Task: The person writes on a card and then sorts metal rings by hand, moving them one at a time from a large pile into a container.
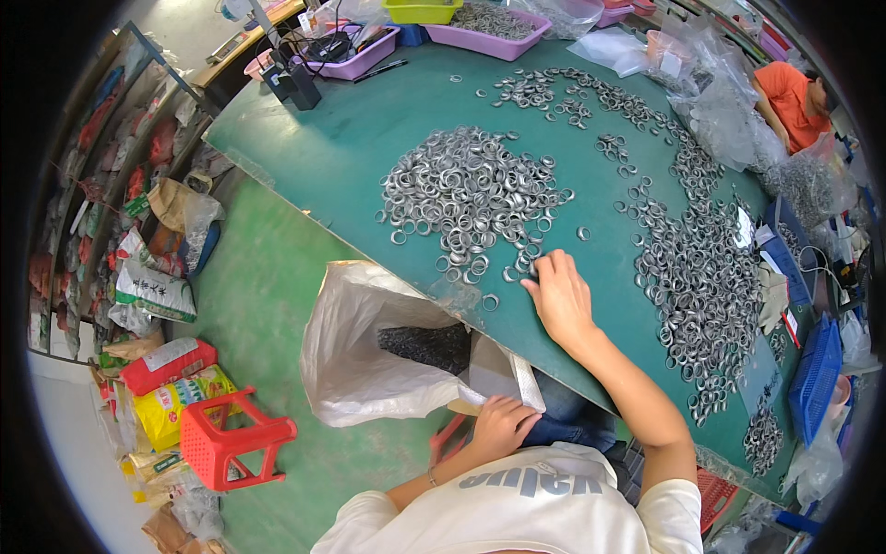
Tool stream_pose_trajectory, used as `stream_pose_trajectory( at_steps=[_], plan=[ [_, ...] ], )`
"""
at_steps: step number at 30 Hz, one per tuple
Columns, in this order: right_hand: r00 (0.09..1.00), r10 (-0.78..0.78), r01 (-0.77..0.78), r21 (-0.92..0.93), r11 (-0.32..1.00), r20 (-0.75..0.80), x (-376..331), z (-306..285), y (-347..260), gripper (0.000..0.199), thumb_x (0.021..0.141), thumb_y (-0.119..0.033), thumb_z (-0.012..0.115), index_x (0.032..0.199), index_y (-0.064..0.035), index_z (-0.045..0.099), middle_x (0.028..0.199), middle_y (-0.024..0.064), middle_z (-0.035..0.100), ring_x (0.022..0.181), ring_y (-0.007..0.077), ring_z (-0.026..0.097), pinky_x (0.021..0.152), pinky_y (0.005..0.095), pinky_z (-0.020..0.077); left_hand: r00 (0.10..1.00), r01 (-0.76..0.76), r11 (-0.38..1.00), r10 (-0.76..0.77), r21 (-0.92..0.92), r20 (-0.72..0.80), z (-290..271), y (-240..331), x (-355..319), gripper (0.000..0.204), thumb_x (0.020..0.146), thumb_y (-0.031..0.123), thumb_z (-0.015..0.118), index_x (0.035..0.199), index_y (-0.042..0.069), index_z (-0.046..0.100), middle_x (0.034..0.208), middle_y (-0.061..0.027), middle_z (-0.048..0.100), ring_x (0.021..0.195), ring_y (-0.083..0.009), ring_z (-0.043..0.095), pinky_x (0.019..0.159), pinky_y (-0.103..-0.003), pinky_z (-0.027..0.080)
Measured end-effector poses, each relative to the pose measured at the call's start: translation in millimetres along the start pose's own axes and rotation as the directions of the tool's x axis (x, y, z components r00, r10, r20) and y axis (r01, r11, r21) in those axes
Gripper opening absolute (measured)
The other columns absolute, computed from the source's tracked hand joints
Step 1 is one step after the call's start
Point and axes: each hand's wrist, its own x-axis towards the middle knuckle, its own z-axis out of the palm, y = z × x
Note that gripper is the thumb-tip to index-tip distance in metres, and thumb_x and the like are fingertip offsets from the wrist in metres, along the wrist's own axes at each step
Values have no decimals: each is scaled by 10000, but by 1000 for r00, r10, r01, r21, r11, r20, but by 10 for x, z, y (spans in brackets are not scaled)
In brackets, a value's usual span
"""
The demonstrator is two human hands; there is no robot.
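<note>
My right hand (561,300) is over the green table, fingers bent and drawn together at a grey metal ring on the near edge of a heap of metal rings (471,185). A single loose ring (490,302) lies to its left, close to the table edge. Below the edge, a white woven sack (346,342) gapes open, with a dark mass of small pieces (425,348) inside. My left hand (505,425) grips the near rim of this sack, its fingertips partly hidden by the fold.
More rings (701,286) spread along the right of the green table (351,148). Purple trays (489,32) and plastic bags line its far side. A person in orange (794,102) sits at the far right. A red stool (231,439) and loaded shelves (101,166) stand left.
</note>
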Motion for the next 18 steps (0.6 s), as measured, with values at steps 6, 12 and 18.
stream_pose_trajectory(
  at_steps=[6,12,18],
  plan=[
    [996,4,19,251,968,-88,25,-19,42,172,799,-102,690,894,-4,585,935,116,527,905,312,556,745,415,481,1000,0,1000,0,1,-6,-4,-5,4,99,778,151,727,784,59,692,725,-68,632,710,-258,605,703,-378,430],
    [990,-131,136,155,978,-43,150,100,122,152,807,-98,682,888,0,599,933,136,521,907,321,546,767,422,471,1000,-3,1000,3,8,11,-11,-6,7,91,777,151,727,798,67,700,752,-62,650,728,-249,613,709,-372,429],
    [995,3,-53,501,864,101,-102,-70,62,129,842,-58,658,913,27,592,931,144,551,849,300,571,739,363,474,999,13,1000,-14,14,30,5,-29,-24,88,778,152,725,805,71,703,768,-61,658,743,-249,617,720,-376,433]
  ],
)
